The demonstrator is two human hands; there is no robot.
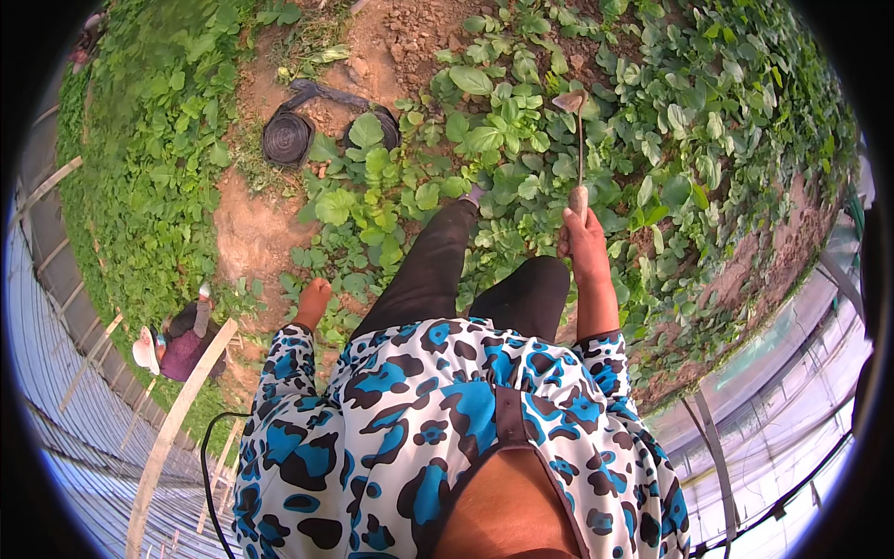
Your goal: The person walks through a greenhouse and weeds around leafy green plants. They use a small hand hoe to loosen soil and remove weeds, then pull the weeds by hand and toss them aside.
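Note:
My right hand [585, 244] grips the wooden handle of a small hand hoe [579, 150], its thin metal shank and small blade pointing away from me above the leaves. At my left side, my left hand [313, 302] hangs over bare soil and leafy plants; its fingers are partly hidden, and whether it holds anything is not visible. Leafy green plants [482, 136] grow around my legs and under the hoe. Beyond my left hand lies a rolled black strip, perhaps drip tape [288, 138], joined by a flat band to a second roll [374, 130] partly covered by leaves.
A dirt path [255, 223] runs along the left beside a dense bed of plants [154, 175]. Another person [188, 349] in a light hat is low among plants at left. Pale posts [174, 419] and plastic sheeting [761, 447] of a greenhouse stand around. A black cable [204, 461] hangs at my left.

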